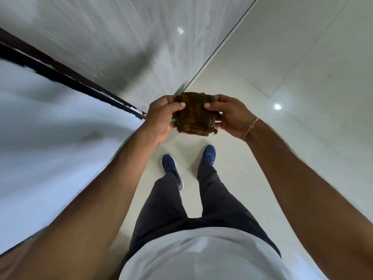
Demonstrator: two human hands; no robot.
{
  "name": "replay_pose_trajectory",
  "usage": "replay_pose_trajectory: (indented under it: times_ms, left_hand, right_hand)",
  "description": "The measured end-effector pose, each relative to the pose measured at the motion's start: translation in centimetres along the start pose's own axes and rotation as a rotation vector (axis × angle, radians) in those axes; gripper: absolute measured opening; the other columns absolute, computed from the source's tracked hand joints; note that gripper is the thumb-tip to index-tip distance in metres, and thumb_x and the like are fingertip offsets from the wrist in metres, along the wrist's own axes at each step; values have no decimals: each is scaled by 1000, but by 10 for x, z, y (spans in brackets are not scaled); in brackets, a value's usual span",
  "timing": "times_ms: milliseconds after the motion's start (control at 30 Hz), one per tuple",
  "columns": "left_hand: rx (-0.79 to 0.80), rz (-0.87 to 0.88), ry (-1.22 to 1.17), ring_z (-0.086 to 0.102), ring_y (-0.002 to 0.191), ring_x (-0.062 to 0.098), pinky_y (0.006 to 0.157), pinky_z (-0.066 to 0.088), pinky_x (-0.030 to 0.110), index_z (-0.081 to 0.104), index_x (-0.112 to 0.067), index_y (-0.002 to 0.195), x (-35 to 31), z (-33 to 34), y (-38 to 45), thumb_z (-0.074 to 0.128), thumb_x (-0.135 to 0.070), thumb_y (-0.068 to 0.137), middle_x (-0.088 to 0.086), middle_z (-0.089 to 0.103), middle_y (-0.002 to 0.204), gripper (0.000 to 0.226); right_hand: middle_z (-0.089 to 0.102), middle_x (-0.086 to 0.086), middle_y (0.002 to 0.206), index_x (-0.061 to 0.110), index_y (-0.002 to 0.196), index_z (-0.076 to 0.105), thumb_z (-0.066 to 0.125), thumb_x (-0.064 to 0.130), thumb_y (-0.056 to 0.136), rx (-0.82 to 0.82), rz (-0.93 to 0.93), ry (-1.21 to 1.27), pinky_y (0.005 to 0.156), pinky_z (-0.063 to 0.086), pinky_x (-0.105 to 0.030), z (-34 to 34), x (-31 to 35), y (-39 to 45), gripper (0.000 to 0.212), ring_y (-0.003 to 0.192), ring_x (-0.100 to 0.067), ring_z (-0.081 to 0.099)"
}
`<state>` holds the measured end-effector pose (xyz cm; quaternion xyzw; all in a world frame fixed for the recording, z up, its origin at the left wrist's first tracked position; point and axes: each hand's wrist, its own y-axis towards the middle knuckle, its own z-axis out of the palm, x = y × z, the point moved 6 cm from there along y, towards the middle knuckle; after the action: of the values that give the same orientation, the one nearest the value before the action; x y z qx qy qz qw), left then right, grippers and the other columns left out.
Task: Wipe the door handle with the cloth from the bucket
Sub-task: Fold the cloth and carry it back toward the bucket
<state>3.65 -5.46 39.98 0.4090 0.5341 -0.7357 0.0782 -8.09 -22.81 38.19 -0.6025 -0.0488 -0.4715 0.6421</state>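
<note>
- Two hands were seen gripping one brown cloth (pixel 192 115) in front of the body, above the pale tiled floor (pixel 282 67).
- The left hand (pixel 161 116) was closed on the cloth's left edge, thumb laid over the top face and fingers curled beneath.
- The right hand (pixel 230 116) was closed on the right edge in the same manner, thumb on top.
- The cloth was held folded into a thick, roughly square pad, its wider side running from hand to hand.
- No door handle and no bucket could be found in the view; a dark frame edge (pixel 70 79) was seen low to the left, beside a pale blurred panel (pixel 50 138).
- If that panel was the door, the handle was judged to lie leftward, nearer the left hand, though this could not be confirmed.
- A turn toward that side was judged necessary before any wiping.
</note>
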Motion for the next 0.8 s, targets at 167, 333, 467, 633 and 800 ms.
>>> replay_pose_trajectory:
  times_ms: [167, 333, 467, 633, 800]
  left_hand:
    - [-164, 11, 72, 75, 104, 26, 89, 64, 41, 72, -12, 113, 43, -8, 64, 75, -9, 94, 14, 77, 112, 19]
    - [-263, 83, 306, 70, 92, 4, 84, 55, 16, 68, -13, 118, 106, -29, 149, 80, -6, 92, -2, 72, 103, 29]
    - [-251, 106, 491, 72, 111, 17, 98, 58, 26, 68, -20, 117, 167, -40, 215, 79, -15, 89, 0, 72, 117, 30]
    - [-236, 130, 740, 61, 135, 25, 115, 49, 41, 62, -14, 139, 225, -45, 280, 74, -24, 95, 6, 66, 144, 46]
    - [-227, 194, 896, 45, 150, 28, 122, 40, 42, 54, -8, 148, 265, -56, 336, 73, -21, 98, 10, 50, 159, 55]
  right_hand:
    - [73, -12, 100, 15, 98, 66, 79, 4, 95, -152, 11, -140, 78, 64, -42, -23, -24, 60, 18, 90, -26, 73]
    - [78, -9, 101, 27, 90, 68, 89, 15, 85, -384, -75, -415, 76, 66, -39, -53, -72, 150, 25, 91, -25, 75]
    - [74, -2, 106, 26, 103, 68, 88, 24, 86, -437, -93, -676, 75, 63, -31, -70, -122, 229, 26, 94, -20, 70]
    - [71, -2, 109, 23, 115, 66, 78, 21, 89, -385, -100, -909, 74, 59, -33, -74, -181, 333, 28, 97, -24, 68]
    - [75, -10, 118, 17, 119, 66, 71, 17, 87, -312, -135, -1263, 92, 60, -43, -69, -224, 431, 33, 112, -36, 71]
